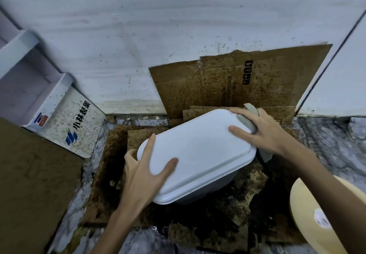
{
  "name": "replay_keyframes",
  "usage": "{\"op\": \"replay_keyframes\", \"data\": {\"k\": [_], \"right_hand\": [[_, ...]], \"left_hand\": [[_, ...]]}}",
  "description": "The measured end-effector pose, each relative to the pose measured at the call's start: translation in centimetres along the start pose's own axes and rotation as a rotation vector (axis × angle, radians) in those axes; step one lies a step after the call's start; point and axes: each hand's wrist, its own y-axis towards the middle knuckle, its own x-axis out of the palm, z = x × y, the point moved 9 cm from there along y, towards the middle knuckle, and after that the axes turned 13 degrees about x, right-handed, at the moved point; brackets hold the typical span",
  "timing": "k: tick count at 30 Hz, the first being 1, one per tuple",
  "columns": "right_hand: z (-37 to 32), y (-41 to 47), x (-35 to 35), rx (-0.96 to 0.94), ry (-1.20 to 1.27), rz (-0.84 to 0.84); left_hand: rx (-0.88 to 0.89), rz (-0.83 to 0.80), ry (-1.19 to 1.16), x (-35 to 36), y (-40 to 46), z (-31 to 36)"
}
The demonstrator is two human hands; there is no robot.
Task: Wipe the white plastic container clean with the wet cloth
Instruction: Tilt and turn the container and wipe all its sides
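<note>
The white rectangular plastic container (pixel 198 154) sits tilted on stained brown cardboard sheets (pixel 217 214) spread over a marbled grey floor (pixel 326 145), in a corner by a white wall (pixel 138 46). The left hand (pixel 142 172) steadies its near-left end, thumb across the top and fingers (pixel 129 157) curled round the side. The right hand (pixel 263 133) presses a crumpled grey cloth (pixel 248 122) onto the far-right corner, fingers wrapped round the cloth. More spattered cardboard (pixel 247 79) leans against the wall behind. A white printed carton (pixel 65 119) stands at left, and a pale yellow round lid (pixel 309 214) lies at lower right
</note>
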Motion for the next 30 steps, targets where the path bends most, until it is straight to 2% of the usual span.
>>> {"op": "replay_keyframes", "data": {"k": [4, 15, 25, 30], "right_hand": [[0.5, 0.1, 0.6, 0.032, 0.132, -0.095], [0.5, -1.2, -0.2, 0.014, 0.359, -0.009], [2.6, -5.2, -1.3, 0.099, 0.510, 0.240], [2.6, -5.8, 0.0, 0.131, 0.528, 0.277]], "left_hand": [[-0.003, -0.027, -0.017, 0.3, -0.2, 0.1], [0.049, -0.107, -0.067, -0.2, 2.0, 0.2], [0.199, -0.272, 0.020, -2.0, 8.5, 3.3], [0.221, -0.336, 0.071, -1.8, 10.0, 2.8]]}}
